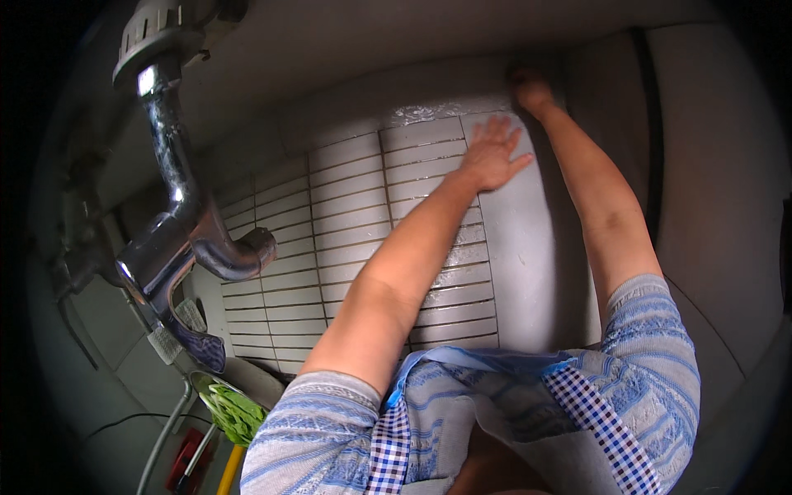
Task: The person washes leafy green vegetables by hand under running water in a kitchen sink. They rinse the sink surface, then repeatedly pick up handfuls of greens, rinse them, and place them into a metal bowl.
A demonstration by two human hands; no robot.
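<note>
My left hand (493,156) is spread out with its fingers apart, holding nothing. Its palm is over the seam between the white tiles (349,210) and a smooth white border (516,247); firm contact cannot be judged. Farther out, my right hand (532,93) reaches into a dark corner beyond that border. Shadow and blur hide its fingers, so whatever they may grip cannot be made out. Water glistens on the grey surface (427,112) just past the tiles' far edge and on the tiles under my left forearm.
To the left, a chrome drain pipe with a bend (179,198) hangs beneath a pale plastic drain fitting (158,37). Leafy greens (232,411) stick out of a container at lower left, near a yellow rod (231,470) and a red object (189,461). A panel (711,154) rises on the right.
</note>
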